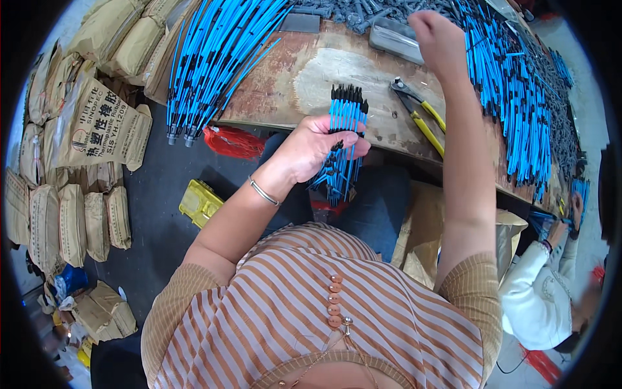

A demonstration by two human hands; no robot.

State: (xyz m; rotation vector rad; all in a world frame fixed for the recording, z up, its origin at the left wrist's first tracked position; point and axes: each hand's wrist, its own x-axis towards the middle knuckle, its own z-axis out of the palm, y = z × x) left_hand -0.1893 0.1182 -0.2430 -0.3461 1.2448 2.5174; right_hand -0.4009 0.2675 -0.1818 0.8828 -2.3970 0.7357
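My left hand is wrapped round a bundle of thin blue rods with black tips, held upright in front of my lap near the table's edge. The lower ends of the bundle fan out below the fingers. My right hand is stretched out over the far side of the table, its fingers curled closed. Whatever may be in those fingers is hidden. Beside it lie a grey, clear-topped case and a heap of small dark grey parts.
Pliers with yellow-and-black handles lie on the wooden table. More blue rods pile up left and right. A red net bundle hangs at the edge. Brown sacks stack up left; a co-worker in white sits right.
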